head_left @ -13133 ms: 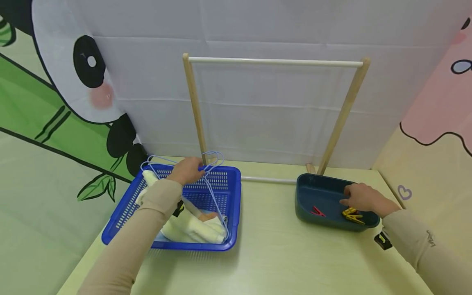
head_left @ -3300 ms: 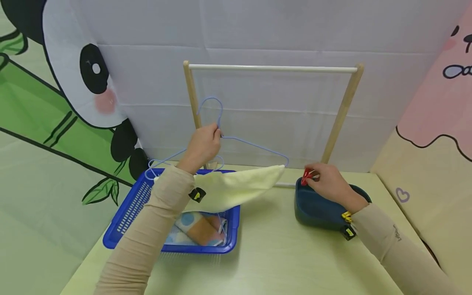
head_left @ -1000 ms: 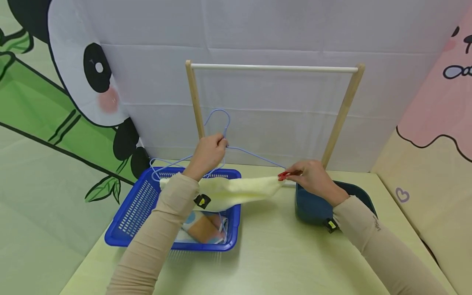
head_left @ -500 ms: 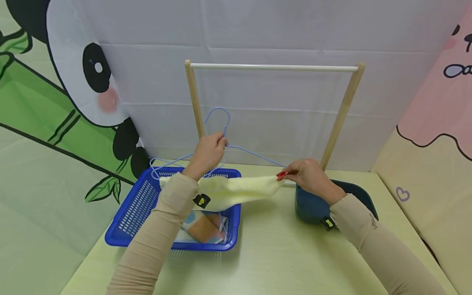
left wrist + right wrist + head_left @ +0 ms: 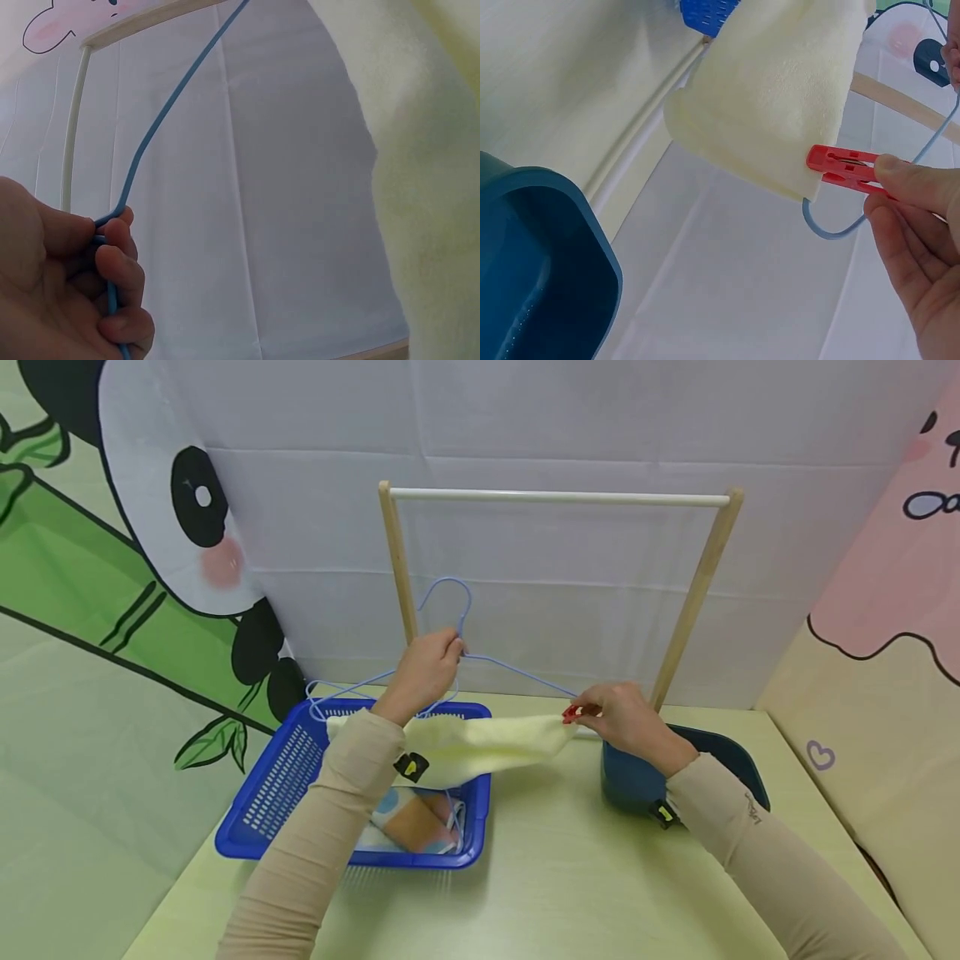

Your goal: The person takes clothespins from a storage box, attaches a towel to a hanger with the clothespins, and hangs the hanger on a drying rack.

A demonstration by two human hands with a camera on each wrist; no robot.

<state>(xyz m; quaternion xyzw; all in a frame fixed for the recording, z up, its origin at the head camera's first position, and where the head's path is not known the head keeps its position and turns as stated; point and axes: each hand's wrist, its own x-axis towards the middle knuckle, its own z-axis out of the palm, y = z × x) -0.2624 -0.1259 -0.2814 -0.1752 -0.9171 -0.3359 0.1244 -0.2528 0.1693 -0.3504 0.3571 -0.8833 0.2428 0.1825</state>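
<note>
My left hand point(image 5: 423, 675) grips a blue wire hanger point(image 5: 517, 672) just below its hook, with the fingers curled round the wire in the left wrist view. A pale yellow towel point(image 5: 480, 748) hangs along the lower part of the hanger, above the basket. At the towel's right corner my right hand point(image 5: 628, 720) pinches a red clothespin point(image 5: 846, 166) between thumb and fingers. The right wrist view shows the clothespin's tip on the towel's edge, beside the hanger's curved end point(image 5: 829, 235). My left forearm hides part of the towel's left side.
A blue basket point(image 5: 258, 817) below the towel holds a patterned cloth point(image 5: 412, 822) and another blue hanger point(image 5: 313, 700). To the right stands a dark teal bin point(image 5: 630, 787), partly behind my right arm. A wooden rack with a white top rail point(image 5: 558, 496) stands at the back.
From reaching into basket and bin, my left hand has lifted the hanger with the towel, later lowering it slightly. My right hand has brought the red clothespin left from the bin to the towel's corner.
</note>
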